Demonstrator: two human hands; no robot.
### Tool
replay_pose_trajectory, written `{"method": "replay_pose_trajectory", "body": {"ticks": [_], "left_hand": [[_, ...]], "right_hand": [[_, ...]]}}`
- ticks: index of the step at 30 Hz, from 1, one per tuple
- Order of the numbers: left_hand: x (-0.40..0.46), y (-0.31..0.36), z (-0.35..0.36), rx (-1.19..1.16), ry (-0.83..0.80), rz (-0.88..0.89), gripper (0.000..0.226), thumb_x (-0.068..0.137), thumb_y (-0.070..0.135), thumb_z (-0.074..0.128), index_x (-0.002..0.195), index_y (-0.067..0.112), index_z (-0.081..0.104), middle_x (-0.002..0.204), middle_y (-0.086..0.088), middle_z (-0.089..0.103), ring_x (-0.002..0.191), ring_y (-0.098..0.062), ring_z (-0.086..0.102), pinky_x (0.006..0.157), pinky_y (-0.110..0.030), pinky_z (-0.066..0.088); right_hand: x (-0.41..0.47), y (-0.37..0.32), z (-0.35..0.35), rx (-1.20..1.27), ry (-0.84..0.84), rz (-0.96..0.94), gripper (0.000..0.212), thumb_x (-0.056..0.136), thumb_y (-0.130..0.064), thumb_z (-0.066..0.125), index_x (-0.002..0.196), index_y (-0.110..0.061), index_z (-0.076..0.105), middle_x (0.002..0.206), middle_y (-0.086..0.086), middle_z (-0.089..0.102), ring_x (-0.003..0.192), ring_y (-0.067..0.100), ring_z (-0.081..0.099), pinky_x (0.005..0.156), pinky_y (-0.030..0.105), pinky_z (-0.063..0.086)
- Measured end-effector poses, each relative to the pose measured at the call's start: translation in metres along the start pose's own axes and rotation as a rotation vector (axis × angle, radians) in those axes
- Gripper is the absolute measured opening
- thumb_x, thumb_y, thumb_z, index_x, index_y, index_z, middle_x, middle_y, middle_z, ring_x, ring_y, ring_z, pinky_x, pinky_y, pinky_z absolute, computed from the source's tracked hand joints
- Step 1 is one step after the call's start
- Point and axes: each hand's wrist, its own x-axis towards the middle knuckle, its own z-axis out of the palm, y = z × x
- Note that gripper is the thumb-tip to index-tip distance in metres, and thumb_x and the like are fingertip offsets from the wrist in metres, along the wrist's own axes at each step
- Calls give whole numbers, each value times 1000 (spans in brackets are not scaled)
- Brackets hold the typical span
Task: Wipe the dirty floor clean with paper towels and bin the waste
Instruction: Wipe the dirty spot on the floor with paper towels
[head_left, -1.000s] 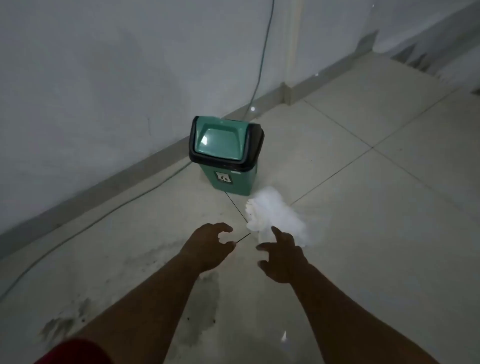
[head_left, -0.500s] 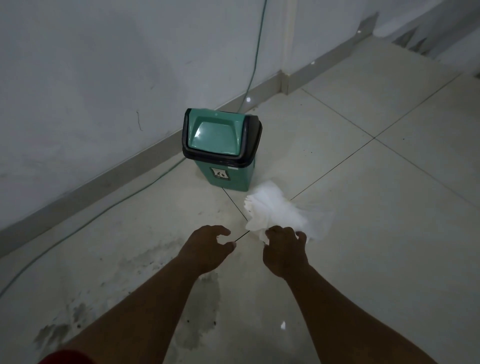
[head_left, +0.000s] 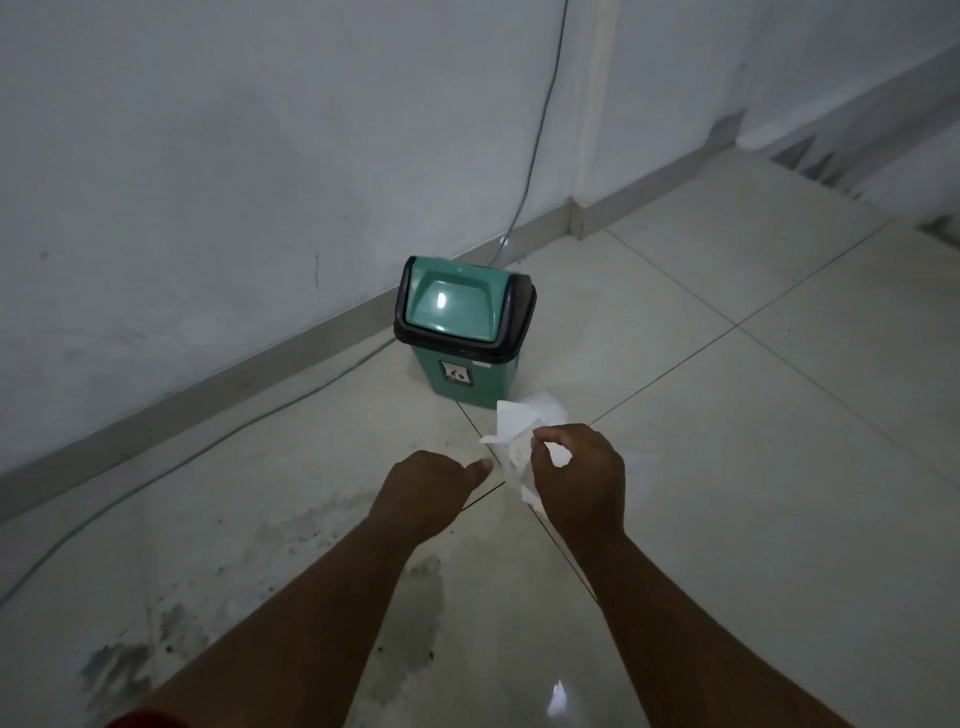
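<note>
A crumpled white paper towel (head_left: 519, 422) is lifted off the tiled floor, pinched in the fingers of my right hand (head_left: 579, 480). My left hand (head_left: 427, 492) is just left of it, fingers curled under and thumb pointing at the towel's lower edge; it holds nothing that I can see. A small green bin (head_left: 470, 382) with a black-rimmed swing lid stands upright just beyond the towel, lid closed. Grey dirty patches (head_left: 418, 618) spread over the floor beneath my forearms, and a darker stain (head_left: 122, 670) lies at the lower left.
A white wall with a grey skirting (head_left: 218, 395) runs diagonally at the left. A thin cable (head_left: 540, 124) drops down the wall and trails along the floor behind the bin. Light floor tiles (head_left: 779, 467) stretch to the right.
My right hand closed on the paper towel and raised it off the floor, bunching it up. My left hand curled its fingers in and moved closer to the towel.
</note>
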Motion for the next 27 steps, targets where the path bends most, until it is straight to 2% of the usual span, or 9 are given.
{"method": "replay_pose_trajectory", "body": {"ticks": [2,4,6,9,15,19,22,25,27], "left_hand": [[-10,13,-6,-154,-57,-59,73,85,80,36,94,18,73,101,-3,67,89,-17,59,86,-34,45],[-22,23,-12,-496,-163,-166,86,74,89,41,121,22,67,121,-4,65,107,-25,60,91,-42,48],[-33,27,-20,-751,-273,-211,94,66,94,45,130,27,60,128,-4,63,114,-29,59,95,-47,50],[-46,25,-29,-976,-307,-182,82,62,90,58,121,32,64,117,-2,71,107,-27,67,91,-46,56],[-81,6,-41,-1143,-132,-169,29,91,24,65,117,11,66,91,-9,77,81,-27,73,68,-34,60],[-122,-21,-56,-1268,-101,-184,33,90,22,57,119,7,60,99,-18,74,79,-31,68,63,-33,57],[-152,-42,-66,-1333,-80,-180,42,89,24,54,128,9,53,117,-21,67,91,-35,65,63,-36,57],[-182,-63,-74,-1341,-69,-142,39,92,30,54,128,13,55,119,-18,66,98,-37,65,75,-46,59],[-199,-77,-77,-1326,-59,-118,36,92,36,59,122,17,59,118,-16,69,106,-39,65,92,-56,55]], "right_hand": [[2,-16,-11,69,39,-2,7,80,-6,78,86,-10,76,86,-1,76,78,13,69,79,32,59],[1,-33,-21,154,-4,20,11,82,-10,79,89,-16,74,88,-10,72,81,1,66,81,19,56],[-2,-50,-31,225,-111,70,18,83,-17,79,92,-27,67,89,-23,67,84,-5,65,78,5,49],[-9,-73,-42,264,-270,151,26,83,-29,79,97,-36,59,89,-26,64,90,-9,62,70,1,47],[-36,-107,-60,378,-446,139,24,84,-32,79,98,-39,60,88,-24,69,89,-4,66,72,6,50],[-57,-130,-70,345,-365,103,17,86,-24,74,89,-38,64,91,-24,68,91,1,64,73,7,47],[-68,-152,-73,320,-294,227,29,87,-34,72,111,-36,55,112,-19,59,108,10,58,92,27,51],[-79,-175,-75,404,-464,466,68,87,-50,69,142,-30,35,136,-3,48,125,23,50,104,41,45],[-88,-185,-77,525,-579,525,76,86,-52,70,147,-31,29,136,-2,51,124,24,54,107,46,45]]}}
